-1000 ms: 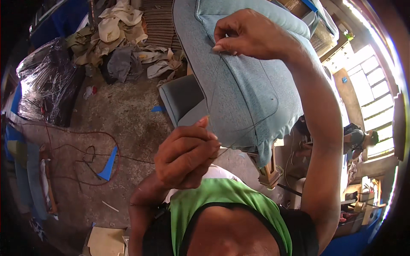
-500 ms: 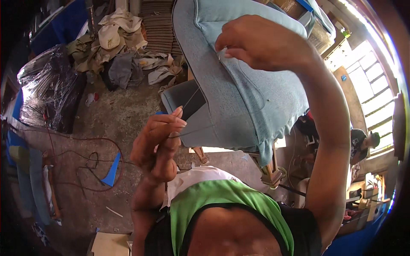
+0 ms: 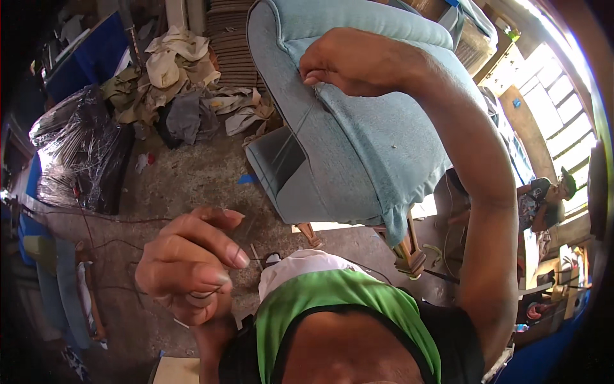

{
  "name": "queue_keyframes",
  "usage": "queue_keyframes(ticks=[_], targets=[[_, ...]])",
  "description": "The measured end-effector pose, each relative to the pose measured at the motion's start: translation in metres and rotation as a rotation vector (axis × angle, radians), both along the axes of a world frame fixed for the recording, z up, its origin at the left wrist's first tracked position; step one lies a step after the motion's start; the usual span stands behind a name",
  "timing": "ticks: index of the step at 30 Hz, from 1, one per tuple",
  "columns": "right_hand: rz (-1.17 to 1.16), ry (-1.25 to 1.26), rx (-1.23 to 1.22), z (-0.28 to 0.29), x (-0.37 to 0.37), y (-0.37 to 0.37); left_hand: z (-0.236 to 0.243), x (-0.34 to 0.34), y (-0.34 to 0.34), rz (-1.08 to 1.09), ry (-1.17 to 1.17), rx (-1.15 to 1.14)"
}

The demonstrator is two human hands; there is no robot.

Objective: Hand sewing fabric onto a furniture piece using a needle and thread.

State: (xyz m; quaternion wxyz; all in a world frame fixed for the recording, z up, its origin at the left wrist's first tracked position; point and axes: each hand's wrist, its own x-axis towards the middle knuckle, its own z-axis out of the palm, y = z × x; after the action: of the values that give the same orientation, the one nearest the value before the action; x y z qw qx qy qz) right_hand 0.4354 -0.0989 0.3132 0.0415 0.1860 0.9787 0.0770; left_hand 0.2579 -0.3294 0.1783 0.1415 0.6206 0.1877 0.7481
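Note:
A light blue upholstered chair [image 3: 358, 160] stands before me, with a raised seam running down its fabric panel. At the upper part of this seam is my right hand [image 3: 348, 63], its fingers pinched together; whatever they grip is too small to make out. Fine pale thread [image 3: 295, 134] runs from just below those fingers down across the chair's edge. Lower and to the left, away from the chair, my left hand [image 3: 192, 265] has its fingers curled. A thin dark line of thread shows beside its fingertips.
Crumpled cloth scraps [image 3: 182, 64] lie at the back left, beside a plastic-wrapped bundle [image 3: 80, 150]. Cords cross the floor at left. The chair's wooden leg [image 3: 409, 256] sticks out near my lap. Another person [image 3: 543, 201] sits at right, by the window.
My left hand has come down and left, away from the chair, and looks larger. My right hand has moved slightly left along the seam, its fingers closer together.

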Motion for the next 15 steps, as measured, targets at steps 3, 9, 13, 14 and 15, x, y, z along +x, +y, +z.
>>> queue_keyframes(ticks=[3,9,13,14,15], targets=[[-0.043,0.061,-0.089,-0.003,0.008,0.002,0.002,-0.001,-0.002,-0.024,-0.003,-0.015],[-0.055,0.240,-0.007,-0.013,0.018,-0.009,-0.004,-0.013,-0.007,-0.030,-0.079,0.055],[-0.103,0.309,-0.005,-0.023,0.023,-0.013,-0.001,-0.019,-0.006,-0.034,-0.074,0.048],[-0.135,0.328,-0.007,-0.025,0.025,-0.013,-0.002,-0.021,-0.004,-0.044,-0.075,0.048],[-0.145,0.327,-0.005,-0.029,0.027,-0.010,-0.003,-0.023,-0.003,-0.052,-0.060,0.043]])
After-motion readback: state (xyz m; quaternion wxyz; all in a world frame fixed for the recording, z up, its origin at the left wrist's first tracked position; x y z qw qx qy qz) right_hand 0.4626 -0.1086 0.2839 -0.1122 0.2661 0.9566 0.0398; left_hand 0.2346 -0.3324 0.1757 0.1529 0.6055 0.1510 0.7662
